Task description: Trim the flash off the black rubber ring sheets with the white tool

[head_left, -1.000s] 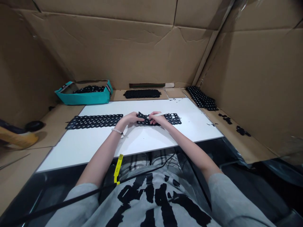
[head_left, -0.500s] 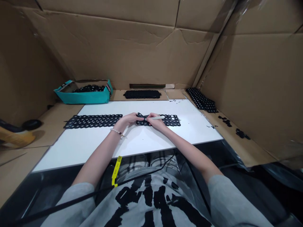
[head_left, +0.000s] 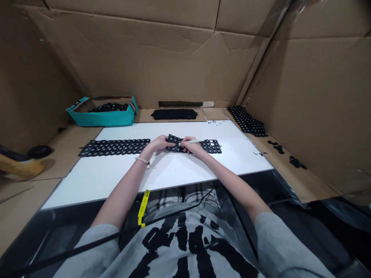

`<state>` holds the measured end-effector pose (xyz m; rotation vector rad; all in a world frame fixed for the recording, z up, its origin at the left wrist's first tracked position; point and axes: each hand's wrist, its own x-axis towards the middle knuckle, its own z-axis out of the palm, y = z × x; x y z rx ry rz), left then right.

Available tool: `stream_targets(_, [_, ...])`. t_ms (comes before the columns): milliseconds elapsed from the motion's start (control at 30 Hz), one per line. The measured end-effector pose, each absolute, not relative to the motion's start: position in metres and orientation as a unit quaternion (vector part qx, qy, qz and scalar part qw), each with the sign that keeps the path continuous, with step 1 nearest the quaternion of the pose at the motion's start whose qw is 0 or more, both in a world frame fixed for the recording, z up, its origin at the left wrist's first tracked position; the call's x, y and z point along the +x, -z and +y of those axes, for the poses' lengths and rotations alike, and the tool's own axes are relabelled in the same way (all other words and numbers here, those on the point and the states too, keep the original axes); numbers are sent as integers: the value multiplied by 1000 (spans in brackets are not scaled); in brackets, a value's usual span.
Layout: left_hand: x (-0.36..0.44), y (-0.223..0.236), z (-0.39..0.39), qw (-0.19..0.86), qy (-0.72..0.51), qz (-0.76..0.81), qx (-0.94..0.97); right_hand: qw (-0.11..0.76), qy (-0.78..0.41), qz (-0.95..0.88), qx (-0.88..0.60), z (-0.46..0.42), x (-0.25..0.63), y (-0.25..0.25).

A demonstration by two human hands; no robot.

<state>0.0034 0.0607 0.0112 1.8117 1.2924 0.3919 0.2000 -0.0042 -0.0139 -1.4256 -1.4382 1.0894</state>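
One closed pinch, thumb on top, lets our left grip [head_left: 159,143] hold the raised nine-o'clock end of the black perforated sheet [head_left: 213,146] on the white surface [head_left: 179,172]. Our right grip [head_left: 191,146] is closed round a white pen-like tool [head_left: 198,141], its tip at the sheet, its tail towards three o'clock. If the left pinch slackens, the sheet could shift and the tool might skid towards our thumb; pressing too hard could tear the holes. Further out, at nine o'clock, our left wrist might nudge a second strip [head_left: 116,147]; at one o'clock, dark scraps [head_left: 214,122] could cling underneath.
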Motion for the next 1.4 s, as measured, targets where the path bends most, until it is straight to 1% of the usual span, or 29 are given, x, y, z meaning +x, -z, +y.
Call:
stream_targets(100, [3, -8, 60, 407, -163, 521, 732, 427, -445, -520, -591, -4, 207, 9])
stream_targets(200, [8, -8, 56, 394, -155, 535, 731, 422, -437, -507, -611, -4, 212, 6])
stream_targets(367, [19, -2, 53, 380, -238, 471, 759, 423, -448, -510, -601, -3, 212, 8])
stream_targets(500, [22, 3, 54, 367, -233, 464, 772, 420, -455, -516, -592, -2, 212, 12])
stream_targets(700, [28, 5, 48, 444, -265, 439, 735, 407, -447, -535, -590, -1, 212, 15])
stream_targets(967, [30, 5, 47, 440, -266, 462, 723, 404, -454, -526, -596, 0, 212, 14])
stream_targets(1200, [30, 12, 48, 523, -312, 478, 633, 402, -452, -533, -591, -2, 211, 10])
stream_targets(1300, [29, 16, 50, 539, -318, 485, 611, 393, -412, -565, -597, -2, 210, 14])
stream_targets(1400, [29, 20, 52, 552, -328, 475, 602, 369, -345, -598, -622, -2, 207, 18])
